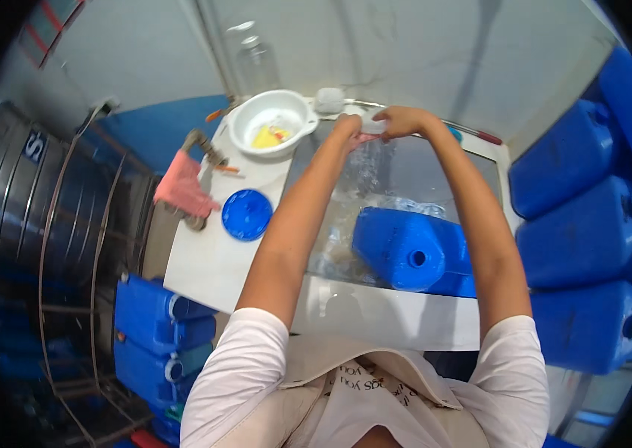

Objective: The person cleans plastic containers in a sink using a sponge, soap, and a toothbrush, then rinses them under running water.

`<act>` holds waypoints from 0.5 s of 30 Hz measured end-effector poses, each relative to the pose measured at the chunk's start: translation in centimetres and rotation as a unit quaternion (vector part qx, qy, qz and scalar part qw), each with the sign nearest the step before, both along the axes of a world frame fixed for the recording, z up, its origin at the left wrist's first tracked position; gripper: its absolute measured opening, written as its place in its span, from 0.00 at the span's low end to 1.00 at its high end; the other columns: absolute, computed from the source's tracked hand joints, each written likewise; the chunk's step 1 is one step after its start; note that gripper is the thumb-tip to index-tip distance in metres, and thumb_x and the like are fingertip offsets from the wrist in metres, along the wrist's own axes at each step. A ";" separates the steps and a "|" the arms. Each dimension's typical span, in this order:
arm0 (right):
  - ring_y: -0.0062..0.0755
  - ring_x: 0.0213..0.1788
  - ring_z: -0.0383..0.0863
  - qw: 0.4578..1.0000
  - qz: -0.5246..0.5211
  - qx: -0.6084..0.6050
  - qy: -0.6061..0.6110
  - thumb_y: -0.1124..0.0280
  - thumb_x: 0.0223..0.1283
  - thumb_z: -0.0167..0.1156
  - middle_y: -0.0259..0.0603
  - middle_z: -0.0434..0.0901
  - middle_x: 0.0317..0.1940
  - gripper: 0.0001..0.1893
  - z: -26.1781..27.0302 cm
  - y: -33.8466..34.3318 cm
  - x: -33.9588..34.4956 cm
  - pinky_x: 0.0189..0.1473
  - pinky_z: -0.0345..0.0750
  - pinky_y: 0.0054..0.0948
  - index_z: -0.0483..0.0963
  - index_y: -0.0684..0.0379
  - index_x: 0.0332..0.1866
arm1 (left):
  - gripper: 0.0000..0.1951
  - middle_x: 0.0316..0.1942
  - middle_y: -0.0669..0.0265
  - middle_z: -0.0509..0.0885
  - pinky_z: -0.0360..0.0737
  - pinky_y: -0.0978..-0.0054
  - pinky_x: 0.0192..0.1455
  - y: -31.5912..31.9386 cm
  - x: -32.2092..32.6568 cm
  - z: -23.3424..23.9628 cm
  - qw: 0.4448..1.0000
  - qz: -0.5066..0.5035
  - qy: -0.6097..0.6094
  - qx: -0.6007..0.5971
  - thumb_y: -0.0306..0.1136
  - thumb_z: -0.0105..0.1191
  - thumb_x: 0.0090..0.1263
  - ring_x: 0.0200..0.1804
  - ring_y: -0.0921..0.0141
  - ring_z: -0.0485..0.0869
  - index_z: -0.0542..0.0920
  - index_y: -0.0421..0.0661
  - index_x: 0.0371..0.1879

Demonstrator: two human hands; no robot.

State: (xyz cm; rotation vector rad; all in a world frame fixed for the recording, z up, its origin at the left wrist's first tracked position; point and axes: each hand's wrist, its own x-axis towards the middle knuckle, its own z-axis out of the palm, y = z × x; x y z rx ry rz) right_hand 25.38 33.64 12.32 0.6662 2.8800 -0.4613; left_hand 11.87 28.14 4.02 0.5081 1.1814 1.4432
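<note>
My left hand [350,132] and my right hand [404,122] meet at the far side of a sink [324,235]. Between them they hold a small whitish translucent object [373,122], which the fingers partly cover; I cannot tell exactly what it is. Water [364,171] falls below the hands into the sink. Nearer to me, a blue plastic jerrycan [391,238] lies in the sink with its round uncapped mouth facing me. My right forearm hides part of it. Behind the jerrycan sits something clear and shiny [416,207].
A white plastic basin [237,131] holds a yellow item [267,138]. Nearby are a blue round lid [247,215], a pipe with pink cloth [181,185], a clear pump bottle [257,64] and a red-handled tool [486,136]. Blue jerrycans [579,235] line the right; others [145,319] stand lower left.
</note>
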 end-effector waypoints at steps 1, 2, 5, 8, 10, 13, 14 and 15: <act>0.33 0.45 0.77 0.998 0.003 -0.059 0.029 0.70 0.43 0.60 0.50 0.79 0.43 0.26 -0.4 0.2 0.2 0.48 0.73 0.28 0.71 0.64 0.54 | 0.15 0.40 0.51 0.76 0.83 0.55 0.38 -0.7 -0.6 0.1 0.996 0.036 -0.079 0.014 0.28 0.41 0.65 0.41 0.52 0.79 0.69 0.31 0.46; 0.34 0.42 0.79 0.992 -0.009 -0.115 0.052 0.71 0.44 0.59 0.49 0.81 0.40 0.23 -0.9 1.2 1.0 0.45 0.74 0.28 0.73 0.64 0.51 | 0.15 0.42 0.49 0.76 0.82 0.55 0.40 -1.2 0.0 0.4 0.997 0.039 -0.068 -0.015 0.30 0.42 0.65 0.43 0.51 0.79 0.70 0.32 0.46; 0.38 0.38 0.81 0.988 -0.083 -0.081 0.102 0.72 0.39 0.58 0.49 0.82 0.34 0.22 -3.0 2.1 1.5 0.42 0.75 0.32 0.77 0.61 0.46 | 0.18 0.47 0.45 0.75 0.78 0.56 0.46 -4.1 0.2 0.1 0.986 0.035 0.159 -0.038 0.36 0.46 0.64 0.47 0.49 0.77 0.72 0.33 0.47; 0.40 0.39 0.81 0.984 -0.155 -0.090 0.026 0.69 0.41 0.54 0.53 0.81 0.35 0.19 -3.7 1.0 0.2 0.43 0.75 0.32 0.77 0.63 0.43 | 0.23 0.52 0.44 0.73 0.72 0.61 0.53 -11.3 -5.0 -2.4 0.821 0.000 0.571 -0.004 0.44 0.50 0.62 0.51 0.50 0.75 0.75 0.36 0.47; 0.42 0.39 0.81 0.975 -0.217 -0.044 0.011 0.67 0.41 0.53 0.56 0.80 0.35 0.20 -4.2 1.5 1.3 0.43 0.75 0.34 0.78 0.65 0.41 | 0.29 0.56 0.45 0.69 0.67 0.60 0.58 -16.4 -6.6 -1.1 0.741 -0.044 0.664 -0.086 0.51 0.52 0.59 0.57 0.50 0.70 0.73 0.39 0.52; 0.47 0.37 0.81 0.968 -0.239 0.067 0.031 0.65 0.39 0.53 0.58 0.80 0.33 0.20 -5.8 1.7 1.9 0.41 0.75 0.38 0.78 0.69 0.36 | 0.46 0.63 0.46 0.60 0.60 0.43 0.59 -23.0 -7.4 -1.7 0.563 -0.041 0.783 -0.259 0.60 0.58 0.46 0.64 0.45 0.59 0.62 0.46 0.63; 0.49 0.36 0.80 0.977 -0.199 0.077 0.025 0.64 0.39 0.53 0.58 0.80 0.32 0.20 -5.7 1.3 1.5 0.41 0.75 0.39 0.78 0.70 0.34 | 0.48 0.64 0.47 0.58 0.59 0.41 0.58 -24.6 -8.0 -2.1 0.578 -0.050 0.767 -0.276 0.61 0.58 0.45 0.63 0.44 0.58 0.60 0.48 0.65; 0.50 0.35 0.80 0.983 -0.162 0.089 0.019 0.63 0.38 0.53 0.59 0.80 0.32 0.20 -5.5 1.1 1.2 0.40 0.75 0.40 0.77 0.71 0.33 | 0.50 0.64 0.47 0.57 0.58 0.39 0.58 -25.7 -8.8 -2.5 0.591 -0.060 0.751 -0.290 0.62 0.59 0.43 0.63 0.44 0.58 0.57 0.50 0.66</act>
